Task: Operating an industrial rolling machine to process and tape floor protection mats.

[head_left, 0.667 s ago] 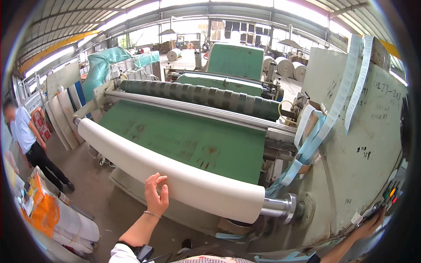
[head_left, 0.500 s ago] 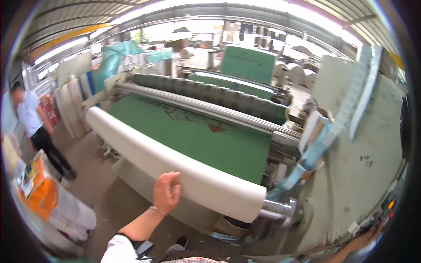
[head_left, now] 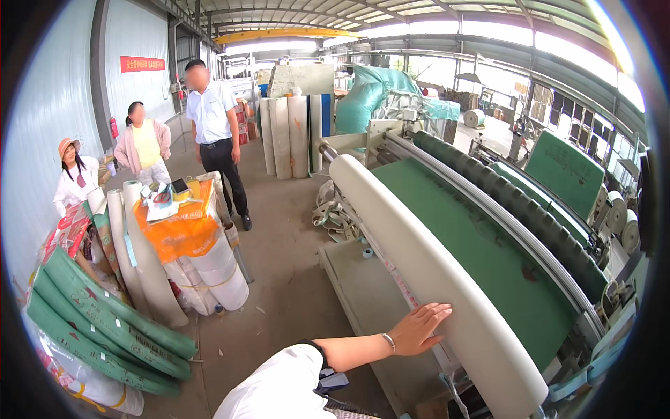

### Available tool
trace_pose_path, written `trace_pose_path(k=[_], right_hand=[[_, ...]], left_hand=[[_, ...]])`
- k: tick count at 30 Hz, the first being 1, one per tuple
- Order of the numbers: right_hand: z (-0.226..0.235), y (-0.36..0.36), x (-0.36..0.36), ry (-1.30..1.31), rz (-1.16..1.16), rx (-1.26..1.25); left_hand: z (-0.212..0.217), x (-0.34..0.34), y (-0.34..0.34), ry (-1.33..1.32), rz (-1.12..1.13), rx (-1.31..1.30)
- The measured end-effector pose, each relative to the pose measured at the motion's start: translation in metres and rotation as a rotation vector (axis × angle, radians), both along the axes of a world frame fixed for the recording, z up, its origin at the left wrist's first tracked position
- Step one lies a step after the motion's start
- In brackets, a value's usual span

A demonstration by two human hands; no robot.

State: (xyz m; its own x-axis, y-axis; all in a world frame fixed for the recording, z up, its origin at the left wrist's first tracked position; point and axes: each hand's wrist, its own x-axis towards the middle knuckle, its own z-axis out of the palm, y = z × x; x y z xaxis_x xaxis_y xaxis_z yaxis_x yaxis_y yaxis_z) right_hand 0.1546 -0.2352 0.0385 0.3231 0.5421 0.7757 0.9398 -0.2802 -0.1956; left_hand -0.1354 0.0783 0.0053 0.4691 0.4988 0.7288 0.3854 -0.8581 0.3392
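Observation:
A long white roll of sheet material (head_left: pixel 419 244) lies across the front of a machine, and a green sheet (head_left: pixel 453 230) with faint dark print runs behind it. My left hand (head_left: pixel 422 328) rests against the near side of the roll, palm toward it, fingers stretched out and holding nothing. A bracelet circles that wrist. My right hand is outside the picture. Past the green sheet run a silver bar (head_left: pixel 488 227) and a dark roller with a spiral pattern (head_left: pixel 506 209).
Wrapped white rolls under orange sheeting (head_left: pixel 178 223) stand to the left, beside green rolls (head_left: pixel 105 307). Three people are there, one in a white shirt and dark trousers (head_left: pixel 213 115). Upright pale rolls (head_left: pixel 289 136) stand behind. Tangled strips (head_left: pixel 335 213) lie near the machine's far end.
The view has swung left, bringing two more people and the green rolls into sight. My left hand stays at the roll, its fingers now straighter. My right hand has left the view.

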Motion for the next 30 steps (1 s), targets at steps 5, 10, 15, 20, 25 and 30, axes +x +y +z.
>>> trace_pose_path(k=[5,10,15,20,25,30], right_hand=[[-0.052,0.088,-0.033,0.195,-0.038,0.195],[-0.048,0.117,-0.065,0.081,-0.265,-0.006],[-0.063,0.174,-0.074,-0.169,-0.290,-0.110],[0.008,0.220,-0.062,-0.079,-0.431,-0.210],[0.056,0.261,-0.035,0.359,-0.171,-0.191],[0.061,0.267,-0.027,0.543,-0.048,-0.107]], left_hand=[[-0.026,-0.068,0.059,0.151,0.096,-0.117],[-0.032,-0.131,0.107,0.291,0.235,-0.037],[-0.040,-0.100,0.178,0.143,0.275,0.244],[0.048,-0.063,0.205,0.177,0.179,0.189],[0.080,-0.034,0.248,0.184,0.048,-0.073],[0.073,-0.034,0.228,-0.102,-0.085,0.024]])
